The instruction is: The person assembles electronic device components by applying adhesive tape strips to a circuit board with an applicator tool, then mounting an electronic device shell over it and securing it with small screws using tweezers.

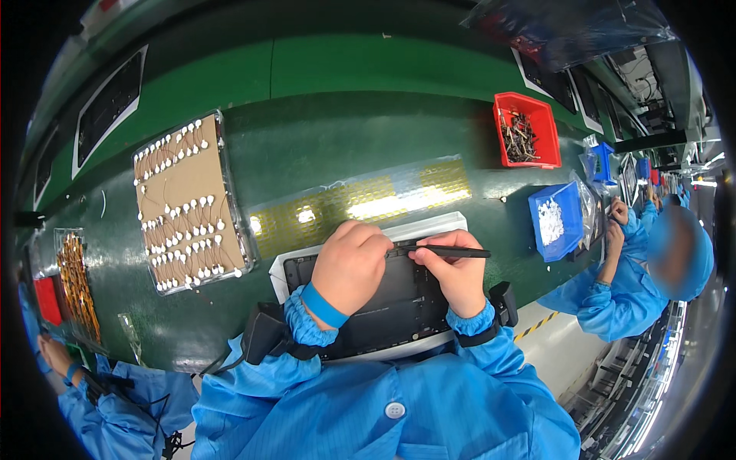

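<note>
A dark tablet-like device shell (391,310) rests in a white tray (438,223) right in front of me on the green bench. My right hand (458,280) grips a pair of black tweezers (460,251), their tip pointing left over the shell's far edge. Closed and bent over the same edge, my left hand (351,264) has its fingertips close to the tweezers' tip. Whatever those left fingers pinch is too small or hidden to make out.
Beyond the tray lies a strip of yellow adhesive pieces (360,195). A tray of white-ended wired parts (184,207) sits left. Right are a red bin (553,142) of small parts and a blue bin (563,241) of white pieces. Co-workers (636,284) sit at both sides.
</note>
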